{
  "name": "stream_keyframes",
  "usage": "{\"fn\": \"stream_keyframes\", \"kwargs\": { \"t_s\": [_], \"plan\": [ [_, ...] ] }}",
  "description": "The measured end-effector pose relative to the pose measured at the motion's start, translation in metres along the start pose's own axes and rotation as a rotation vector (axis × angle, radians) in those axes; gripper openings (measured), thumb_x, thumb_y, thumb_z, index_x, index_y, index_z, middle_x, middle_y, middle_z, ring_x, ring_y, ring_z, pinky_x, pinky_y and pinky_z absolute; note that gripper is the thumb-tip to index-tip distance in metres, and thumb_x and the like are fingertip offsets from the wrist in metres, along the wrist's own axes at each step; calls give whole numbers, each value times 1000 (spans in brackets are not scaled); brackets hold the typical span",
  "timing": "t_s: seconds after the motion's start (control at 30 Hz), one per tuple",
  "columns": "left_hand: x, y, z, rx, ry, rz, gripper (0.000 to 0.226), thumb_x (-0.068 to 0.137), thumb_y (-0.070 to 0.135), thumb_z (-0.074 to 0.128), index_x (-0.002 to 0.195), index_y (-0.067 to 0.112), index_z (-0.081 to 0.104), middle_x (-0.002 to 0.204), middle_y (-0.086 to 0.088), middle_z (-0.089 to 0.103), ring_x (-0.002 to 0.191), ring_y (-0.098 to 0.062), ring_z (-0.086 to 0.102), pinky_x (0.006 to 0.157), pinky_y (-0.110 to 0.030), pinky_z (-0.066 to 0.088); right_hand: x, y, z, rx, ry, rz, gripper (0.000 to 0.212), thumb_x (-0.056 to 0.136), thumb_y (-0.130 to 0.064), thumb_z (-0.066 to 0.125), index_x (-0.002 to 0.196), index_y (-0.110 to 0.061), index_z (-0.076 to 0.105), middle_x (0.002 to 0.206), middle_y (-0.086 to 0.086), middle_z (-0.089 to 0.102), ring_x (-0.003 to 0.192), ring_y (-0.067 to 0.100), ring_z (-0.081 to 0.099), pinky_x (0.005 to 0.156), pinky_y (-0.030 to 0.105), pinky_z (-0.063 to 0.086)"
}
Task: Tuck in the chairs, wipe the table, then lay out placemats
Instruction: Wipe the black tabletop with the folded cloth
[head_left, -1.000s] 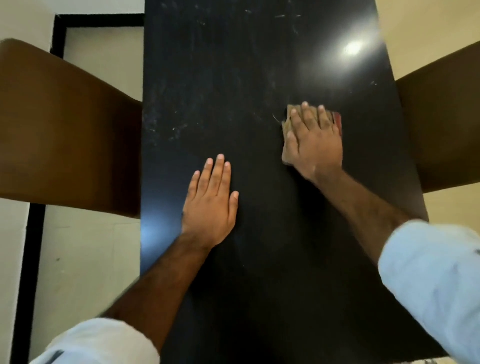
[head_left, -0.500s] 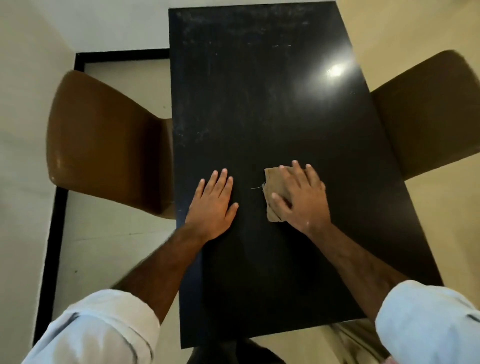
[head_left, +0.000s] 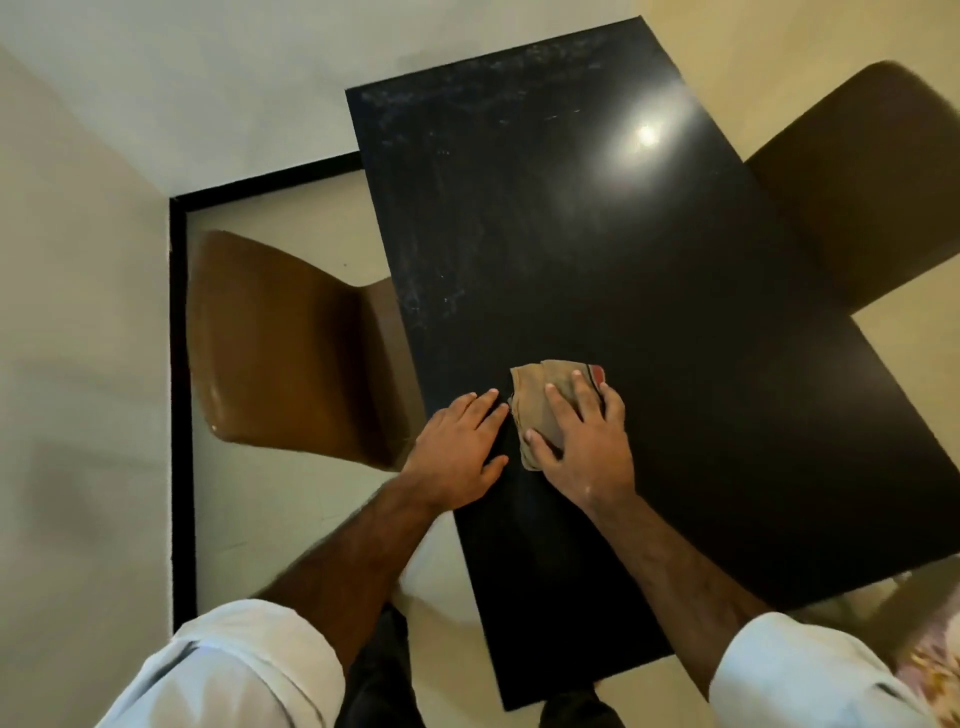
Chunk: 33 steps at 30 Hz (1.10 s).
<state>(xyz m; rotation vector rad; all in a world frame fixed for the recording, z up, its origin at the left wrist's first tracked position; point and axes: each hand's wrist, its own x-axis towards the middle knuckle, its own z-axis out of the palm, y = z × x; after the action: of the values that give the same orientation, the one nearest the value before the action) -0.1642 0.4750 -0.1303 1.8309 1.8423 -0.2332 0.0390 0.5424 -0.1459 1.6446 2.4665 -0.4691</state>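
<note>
Cloth (head_left: 537, 387), tan and folded, lies on bench (head_left: 675, 312) near its left edge, under my right hand (head_left: 584, 449): fingers straight, pressing flat. Left hand (head_left: 457, 457) flat on bench just beside it. Left chair (head_left: 291, 353) and right chair (head_left: 872, 192) sit against bench sides.

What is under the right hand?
A tan cloth, pressed on the table by the right hand. Its far edge, with a red patch, shows beyond the hand; the part under the palm is hidden.
</note>
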Motion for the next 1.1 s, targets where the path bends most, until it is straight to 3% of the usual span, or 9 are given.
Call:
{"fn": "stream_keyframes", "kwargs": {
  "t_s": [0.17,0.3,0.43,0.6,0.73,0.8,0.93,1.0,1.1],
  "plan": [
    [7,-73,-15,-29,49,146,92,110,55,54,176,21,0,186,-4,-6,171,-29,-6,139,-53,12,20,-83,-2,133,-57,111,79,108,-70,45,174,-34,22,184,1,7,165,37,2,134,52,16],
    [17,-119,-30,-26,94,237,92,111,57,47,176,17,-4,185,-7,-12,171,-32,-11,135,-51,-1,39,-129,-5,434,102,267,56,114,-40,52,168,-27,42,177,-2,33,164,25,21,133,48,24],
    [39,-124,-30,53,49,316,89,112,66,31,176,19,-9,184,-12,-16,170,-35,-14,138,-58,0,45,-123,-9,401,198,459,48,112,-23,55,160,-22,53,169,-1,47,162,21,31,131,42,23],
    [63,-95,-14,113,133,361,86,111,70,30,177,25,-1,183,-18,-14,170,-41,-10,137,-61,1,62,-74,0,214,203,510,50,112,-31,53,161,-22,50,173,6,39,156,32,31,124,47,35],
    [103,-103,-38,114,238,375,76,109,57,46,171,18,30,182,-20,15,168,-41,16,134,-62,24,96,-39,0,95,223,455,53,111,-41,51,161,-22,50,172,6,41,154,35,33,122,52,41],
    [134,-126,-61,117,312,267,72,108,53,47,169,16,35,180,-19,25,166,-40,24,133,-61,28,114,-30,-2,86,256,450,54,111,-42,51,161,-23,50,172,6,42,155,34,33,119,53,46],
    [179,-143,-96,128,327,20,69,112,48,40,171,14,29,182,-19,18,169,-39,17,135,-59,23,134,-24,-4,89,299,497,56,109,-44,51,162,-26,48,173,3,40,158,32,32,112,51,53],
    [164,-131,-83,157,324,116,70,112,47,44,171,14,28,181,-19,20,168,-39,19,135,-60,21,135,-27,-3,89,308,514,56,109,-44,51,163,-26,47,174,2,38,158,31,31,109,51,55],
    [116,-128,-56,256,123,409,75,113,53,37,175,20,8,185,-12,-3,171,-34,0,137,-56,6,137,-28,-3,107,313,514,56,110,-42,52,163,-26,46,174,2,37,159,31,31,108,51,56]
  ]
}}
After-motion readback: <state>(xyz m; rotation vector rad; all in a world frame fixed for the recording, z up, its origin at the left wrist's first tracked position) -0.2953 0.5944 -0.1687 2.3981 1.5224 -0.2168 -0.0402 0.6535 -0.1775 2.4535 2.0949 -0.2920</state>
